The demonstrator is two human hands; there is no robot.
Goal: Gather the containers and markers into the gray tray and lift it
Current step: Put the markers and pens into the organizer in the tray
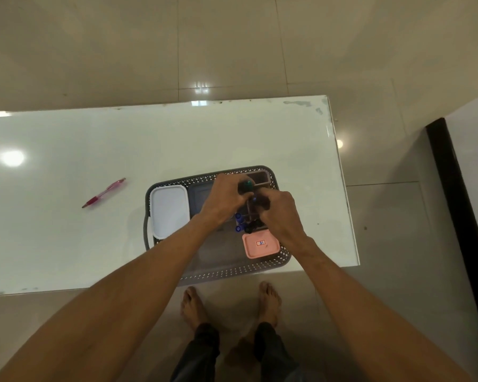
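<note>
Here we should seat the markers gently in the perforated gray plastic tray [283, 260], left hand [226, 198] gripping a green-capped dark marker [246, 186], right hand [278, 206] curled around a blue-tipped dark marker [254, 200].

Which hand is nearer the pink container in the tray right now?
Right. The right hand works just above the pink container, its wrist passing beside it. The left hand is farther off, up and to the left over the tray middle.
</note>
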